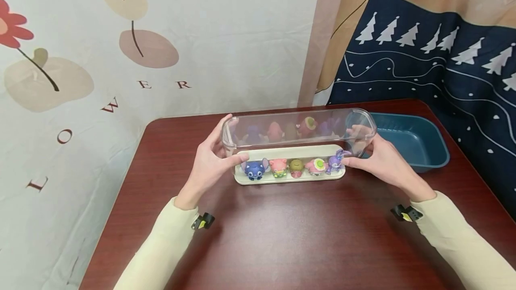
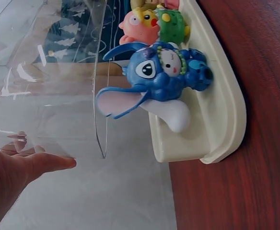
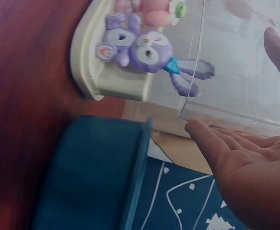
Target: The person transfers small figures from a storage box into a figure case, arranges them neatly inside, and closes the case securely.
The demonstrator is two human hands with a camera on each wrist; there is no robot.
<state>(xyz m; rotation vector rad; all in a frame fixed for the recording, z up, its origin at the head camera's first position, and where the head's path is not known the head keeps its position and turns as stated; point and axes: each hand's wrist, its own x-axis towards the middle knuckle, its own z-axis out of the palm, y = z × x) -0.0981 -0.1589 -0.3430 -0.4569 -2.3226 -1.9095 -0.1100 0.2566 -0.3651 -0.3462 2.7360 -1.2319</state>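
Observation:
My left hand [image 1: 206,161] and right hand [image 1: 384,161] grip the two ends of a long clear plastic cover [image 1: 262,120], thumbs at the near side. The cover is raised just above a cream tray-like base [image 1: 290,180], its open side towards the base. Small toy figures stand in a row on the base: a big-eared blue one [image 2: 152,72], a pink one [image 1: 278,167], an olive one [image 1: 296,167], a pink one with a green disc [image 1: 316,166] and a purple rabbit [image 3: 145,50]. The cover's lower edge passes close to the blue ears and rabbit ears.
A dark teal plastic bin [image 1: 419,138] stands at the back right, partly behind my right hand. The reddish-brown table [image 1: 282,236] ends against a wall hanging with flowers [image 1: 242,48] and a dark blue curtain with white trees [image 1: 423,66].

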